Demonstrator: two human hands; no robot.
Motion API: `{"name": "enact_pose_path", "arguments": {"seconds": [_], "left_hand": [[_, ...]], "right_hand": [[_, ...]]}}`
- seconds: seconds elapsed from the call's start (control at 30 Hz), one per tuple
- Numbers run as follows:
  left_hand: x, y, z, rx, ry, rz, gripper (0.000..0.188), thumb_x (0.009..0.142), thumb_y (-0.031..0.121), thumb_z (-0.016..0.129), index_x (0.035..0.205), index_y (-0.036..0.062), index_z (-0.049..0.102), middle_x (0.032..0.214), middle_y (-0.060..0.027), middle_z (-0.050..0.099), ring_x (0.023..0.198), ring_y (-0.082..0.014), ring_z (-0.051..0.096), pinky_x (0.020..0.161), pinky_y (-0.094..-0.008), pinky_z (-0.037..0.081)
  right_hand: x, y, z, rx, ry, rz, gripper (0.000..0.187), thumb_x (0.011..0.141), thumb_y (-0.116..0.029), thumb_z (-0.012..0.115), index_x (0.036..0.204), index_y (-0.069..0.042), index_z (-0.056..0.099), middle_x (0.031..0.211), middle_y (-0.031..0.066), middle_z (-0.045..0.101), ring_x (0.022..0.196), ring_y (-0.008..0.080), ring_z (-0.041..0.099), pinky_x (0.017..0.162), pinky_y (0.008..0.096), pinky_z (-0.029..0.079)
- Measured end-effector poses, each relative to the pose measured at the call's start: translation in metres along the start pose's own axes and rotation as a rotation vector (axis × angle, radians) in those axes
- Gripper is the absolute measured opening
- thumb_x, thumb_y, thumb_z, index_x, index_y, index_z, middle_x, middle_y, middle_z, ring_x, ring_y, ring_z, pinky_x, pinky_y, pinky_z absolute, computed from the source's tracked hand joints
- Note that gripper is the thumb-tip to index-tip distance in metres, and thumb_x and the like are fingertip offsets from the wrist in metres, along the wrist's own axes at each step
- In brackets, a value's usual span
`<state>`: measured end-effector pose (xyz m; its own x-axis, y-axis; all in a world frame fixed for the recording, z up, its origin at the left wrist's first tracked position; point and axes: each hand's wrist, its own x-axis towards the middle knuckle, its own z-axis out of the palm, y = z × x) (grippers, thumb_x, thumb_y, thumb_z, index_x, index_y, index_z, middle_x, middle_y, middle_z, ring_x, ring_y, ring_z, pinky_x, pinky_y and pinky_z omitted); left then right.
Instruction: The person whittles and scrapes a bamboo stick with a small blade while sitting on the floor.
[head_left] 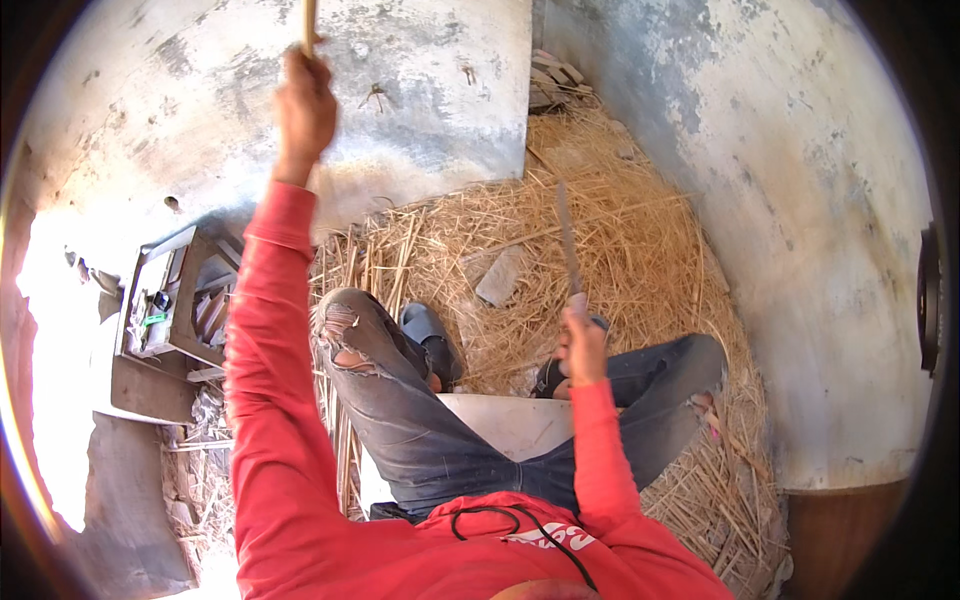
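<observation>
My left hand (307,108) is raised far out at the upper left, its fingers wrapped round a pale cane stalk (309,22). Most of the stalk runs out past the top edge. In front of my right knee, my right hand (582,345) grips a long, narrow knife (569,240) by its handle, the blade pointing up and away from me. Knife and stalk are well apart. Beneath the blade lies a thick layer of dry straw (640,250). Both red sleeves reach forward over my bent legs.
I sit on a pale seat (510,422). A flat stone (502,277) rests in the straw beyond my feet. At left stands a wooden cabinet (165,300) with small items on it. Weathered walls (430,90) close in ahead and right; broken pieces (555,80) are stacked in the corner.
</observation>
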<state>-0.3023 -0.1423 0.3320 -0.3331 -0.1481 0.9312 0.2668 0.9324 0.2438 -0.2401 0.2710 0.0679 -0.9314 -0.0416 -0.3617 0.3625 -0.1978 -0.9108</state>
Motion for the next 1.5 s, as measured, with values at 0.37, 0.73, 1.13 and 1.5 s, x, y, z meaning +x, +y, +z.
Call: {"name": "enact_pose_path", "arguments": {"seconds": [0.37,0.73,1.13,1.5], "left_hand": [[-0.073,0.086,-0.058,-0.557,-1.112,-0.790,0.032,0.109,0.028,0.050,0.135,0.0112,0.056,0.067,0.0054,0.052,0.046,-0.0035,0.044,0.039,-0.0201,0.034],[-0.270,0.180,-0.047,-1.283,-1.084,-1.312,0.039,0.110,0.023,0.040,0.144,0.0036,0.041,0.071,-0.0077,0.058,0.048,-0.0109,0.050,0.043,-0.0248,0.046],[-0.215,0.177,0.028,-1.179,-0.972,-1.137,0.055,0.113,0.040,0.030,0.145,-0.0028,0.042,0.075,-0.0084,0.062,0.048,-0.0106,0.047,0.048,-0.0217,0.042],[-0.197,0.153,0.043,-1.178,-0.922,-1.157,0.050,0.113,0.034,0.028,0.152,0.0040,0.037,0.065,-0.0046,0.054,0.045,-0.0095,0.045,0.045,-0.0216,0.039]], "right_hand": [[-0.093,-0.122,-0.198,-0.115,0.451,-0.596,0.032,0.103,-0.036,0.058,0.092,-0.006,0.056,0.063,-0.0024,0.046,0.050,0.0063,0.046,0.044,0.0210,0.037],[-0.085,0.114,-0.381,-1.384,1.015,0.051,0.039,0.092,-0.031,0.069,0.118,-0.002,0.066,0.096,0.0184,0.070,0.085,0.0353,0.066,0.082,0.0454,0.053],[0.099,0.264,-0.335,-1.177,0.398,0.056,0.049,0.084,-0.012,0.073,0.130,-0.002,0.058,0.130,0.0290,0.057,0.113,0.0434,0.062,0.096,0.0471,0.051],[0.103,0.275,-0.325,-1.372,0.708,0.275,0.055,0.093,-0.008,0.060,0.145,-0.011,0.042,0.134,0.0295,0.050,0.112,0.0478,0.061,0.093,0.0517,0.052]]}}
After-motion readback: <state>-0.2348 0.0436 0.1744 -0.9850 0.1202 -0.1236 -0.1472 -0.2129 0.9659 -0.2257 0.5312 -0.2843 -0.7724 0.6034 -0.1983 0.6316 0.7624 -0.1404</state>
